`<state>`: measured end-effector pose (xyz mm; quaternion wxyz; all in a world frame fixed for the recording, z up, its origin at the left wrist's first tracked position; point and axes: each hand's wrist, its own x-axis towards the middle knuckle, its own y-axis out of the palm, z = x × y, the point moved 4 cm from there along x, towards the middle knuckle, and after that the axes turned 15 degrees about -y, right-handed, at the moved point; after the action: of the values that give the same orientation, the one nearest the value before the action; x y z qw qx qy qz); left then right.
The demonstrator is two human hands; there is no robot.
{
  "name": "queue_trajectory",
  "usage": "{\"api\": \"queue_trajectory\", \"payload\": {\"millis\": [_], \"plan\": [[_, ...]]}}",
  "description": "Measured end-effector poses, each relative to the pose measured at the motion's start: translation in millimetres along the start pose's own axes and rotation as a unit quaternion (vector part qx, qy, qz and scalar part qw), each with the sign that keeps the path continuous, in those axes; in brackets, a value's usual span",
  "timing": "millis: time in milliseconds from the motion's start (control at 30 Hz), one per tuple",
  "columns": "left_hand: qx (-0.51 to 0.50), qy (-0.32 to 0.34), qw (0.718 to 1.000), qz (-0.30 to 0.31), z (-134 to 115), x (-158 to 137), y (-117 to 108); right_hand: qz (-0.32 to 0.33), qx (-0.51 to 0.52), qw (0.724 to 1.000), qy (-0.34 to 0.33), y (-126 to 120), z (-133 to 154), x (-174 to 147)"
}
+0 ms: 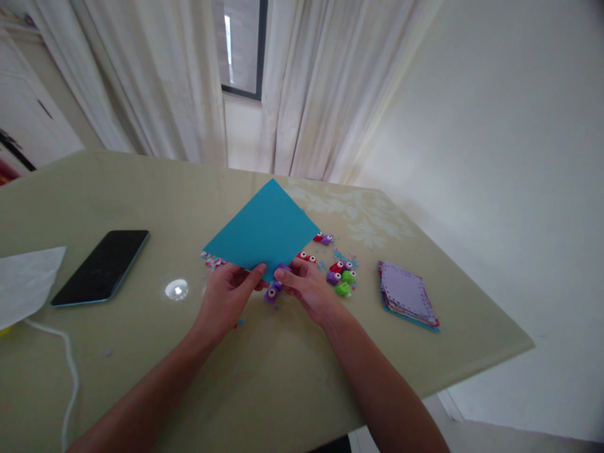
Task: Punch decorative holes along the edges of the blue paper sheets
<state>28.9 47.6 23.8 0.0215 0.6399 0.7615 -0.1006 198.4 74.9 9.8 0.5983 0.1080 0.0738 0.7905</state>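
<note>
A square sheet of blue paper (268, 220) is held up over the table, one corner pointing toward me. My left hand (231, 286) pinches its lower left edge between thumb and fingers. At the near corner, my right hand (306, 283) grips a small purple craft punch (283, 268), which sits at the paper's edge. Just below, on the table, is another purple punch (272, 292) with a cartoon eye. Right of my right hand lie red punches (338, 267), purple ones and green punches (345, 283). Paper confetti (212, 260) shows partly from under the sheet.
A stack of paper squares (408, 292) with punched edges lies to the right. On the left are a black-screened tablet or phone (101, 267), a white sheet (28, 283) and a white cable (70, 371). Curtains (321, 82) hang behind the table (264, 384); a wall (509, 189) borders the right.
</note>
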Motion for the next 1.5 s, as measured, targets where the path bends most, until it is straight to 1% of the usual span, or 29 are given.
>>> {"api": "queue_trajectory", "payload": {"millis": [200,400,533,600,667,733,800,867,933,1000,1100,1167,1267,1333,1400,1433,1500], "plan": [[-0.004,-0.007,1.0,-0.002,1.4,-0.2,1.4,-0.003,0.011,1.0,0.004,2.3,1.1,-1.0],[-0.017,-0.017,1.0,-0.002,1.8,-0.4,4.2,-0.013,0.011,1.0,-0.013,4.3,-1.4,-1.0],[-0.042,-0.016,0.999,-0.009,0.5,-0.7,2.3,-0.011,0.01,1.0,-0.009,5.5,-0.3,-2.2],[-0.059,-0.014,0.998,-0.016,0.4,-0.6,0.4,-0.023,0.018,1.0,-0.009,1.5,1.5,-1.0],[-0.073,-0.01,0.997,-0.023,0.5,-0.4,-1.4,-0.059,0.012,0.997,-0.042,-8.0,4.7,2.3],[-0.076,-0.009,0.997,-0.03,1.1,-0.1,-2.8,-0.091,-0.045,0.99,-0.1,-20.0,8.5,6.3],[-0.072,-0.011,0.997,-0.035,1.8,0.2,-3.9,-0.102,-0.15,0.969,-0.165,-29.9,12.0,9.2],[-0.068,-0.009,0.997,-0.038,2.2,0.0,-5.0,-0.091,-0.255,0.941,-0.206,-34.3,13.0,10.2],[-0.061,-0.003,0.997,-0.039,2.2,-0.3,-6.1,-0.06,-0.336,0.914,-0.22,-33.1,11.7,9.7],[-0.053,0.004,0.998,-0.039,2.1,-0.4,-6.9,-0.009,-0.413,0.884,-0.22,-27.4,9.0,8.4],[-0.051,0.004,0.998,-0.041,2.2,0.1,-7.3,0.062,-0.515,0.825,-0.225,-17.5,4.0,6.4],[-0.054,-0.004,0.998,-0.044,2.6,0.7,-7.2,0.091,-0.55,0.8,-0.224,-14.0,-0.6,6.1],[-0.061,-0.012,0.997,-0.05,2.7,1.2,-7.1,0.119,-0.56,0.79,-0.218,-13.7,-6.7,7.3],[-0.065,-0.01,0.997,-0.049,2.2,1.2,-7.4,0.108,-0.559,0.789,-0.23,-16.7,-5.5,8.0],[-0.064,-0.007,0.997,-0.047,1.7,1.5,-8.0,0.075,-0.567,0.782,-0.25,-22.1,0.9,8.1],[-0.059,-0.005,0.997,-0.046,1.6,1.8,-8.3,0.06,-0.578,0.773,-0.257,-25.1,4.8,7.8],[-0.044,-0.002,0.998,-0.047,2.1,2.9,-9.1,0.051,-0.617,0.743,-0.254,-30.6,11.2,7.0]]}}
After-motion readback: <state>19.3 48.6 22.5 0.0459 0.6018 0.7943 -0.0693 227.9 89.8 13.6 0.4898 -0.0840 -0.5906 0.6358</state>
